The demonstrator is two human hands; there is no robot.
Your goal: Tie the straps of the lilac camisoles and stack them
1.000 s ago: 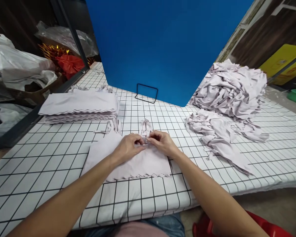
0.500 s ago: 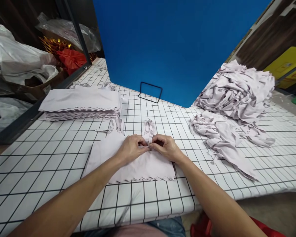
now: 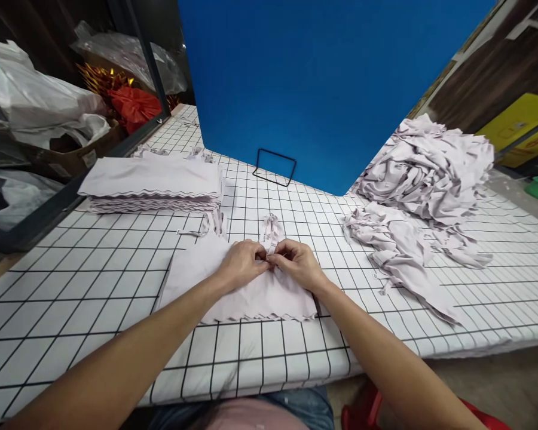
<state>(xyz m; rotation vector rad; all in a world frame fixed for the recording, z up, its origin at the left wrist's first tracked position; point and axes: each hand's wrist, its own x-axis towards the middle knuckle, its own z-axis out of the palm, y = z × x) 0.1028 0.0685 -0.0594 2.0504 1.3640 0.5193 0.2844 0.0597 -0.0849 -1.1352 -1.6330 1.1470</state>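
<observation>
Left arm: bare, stretched in from 7 o'clock toward the middle of the table, wrist low over the cloth.
Left hand (image 3: 242, 263): knuckles up, fingers curled in, thumb and fingertips pinched on the top edge of the pale lilac garment (image 3: 251, 295).
Right arm: bare, reaching in from 5 o'clock, bent slightly inward at the wrist.
Right hand (image 3: 298, 263): fingers curled, closed in a pinch on the same top edge, fingertips touching those of the left hand.
Pale lilac garment: spread flat under both hands at the centre of the table, scalloped hem toward 6 o'clock.
Strap (image 3: 272, 227): bunched just past the fingertips at 12 o'clock, lying on the table.
Second strap (image 3: 210, 224): at 11 o'clock off the garment's far left corner.
Table (image 3: 94, 286): white with a black grid.
Folded stack (image 3: 152, 182): same pale cloth, neatly piled at 10 o'clock, well apart from the hands.
Loose garment (image 3: 394, 245): crumpled at 3 o'clock.
Heap (image 3: 425, 167): bigger tangle of the same cloth at 2 o'clock, behind the loose garment.
Wire stand (image 3: 275, 167): black, at 12 o'clock, at the foot of the blue board (image 3: 318, 77).
Plastic bags (image 3: 36, 107): off the table edge at 10 o'clock.
</observation>
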